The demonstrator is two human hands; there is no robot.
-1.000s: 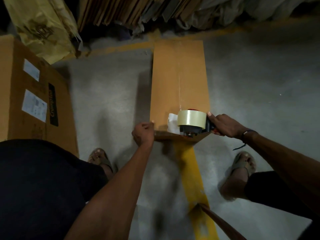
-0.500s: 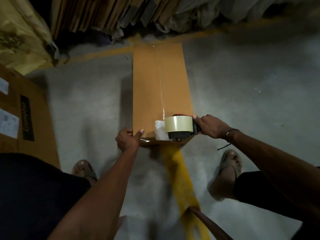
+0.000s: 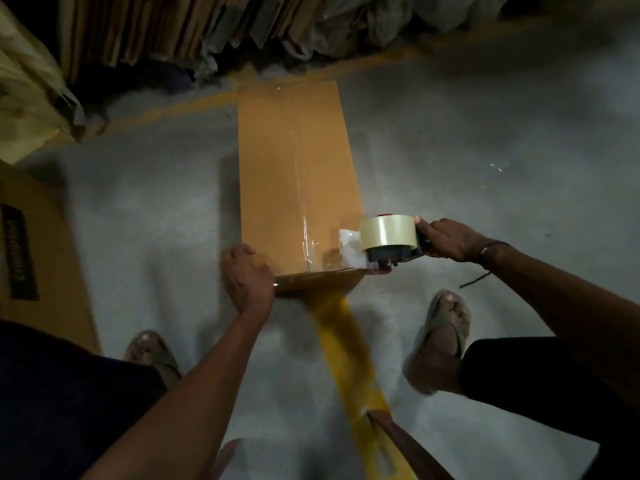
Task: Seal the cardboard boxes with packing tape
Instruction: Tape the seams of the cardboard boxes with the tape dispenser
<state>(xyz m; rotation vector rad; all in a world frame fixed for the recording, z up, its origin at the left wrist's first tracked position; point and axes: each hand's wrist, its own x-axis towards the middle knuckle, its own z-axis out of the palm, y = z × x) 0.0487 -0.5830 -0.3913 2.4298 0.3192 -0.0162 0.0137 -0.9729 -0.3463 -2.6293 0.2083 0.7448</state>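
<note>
A long narrow brown cardboard box [image 3: 277, 168] stands on the grey floor in front of me, with clear tape running down its centre seam. My right hand [image 3: 446, 239] grips the handle of a tape dispenser [image 3: 388, 237] that carries a roll of clear tape. The dispenser sits at the box's near right corner. A strip of tape stretches along the near top edge. My left hand [image 3: 246, 278] rests against the near left corner of the box, fingers curved over the edge.
A yellow painted line [image 3: 349, 362] runs along the floor under the box toward me. A large labelled carton [image 3: 38, 258] stands at the left. Flattened cardboard sheets [image 3: 145, 26] and plastic bags [image 3: 24, 91] are stacked at the back. My sandalled feet flank the line.
The dispenser has travelled right along the box's near edge, from the centre seam to the right corner. My left hand has shifted lower on the near left corner.
</note>
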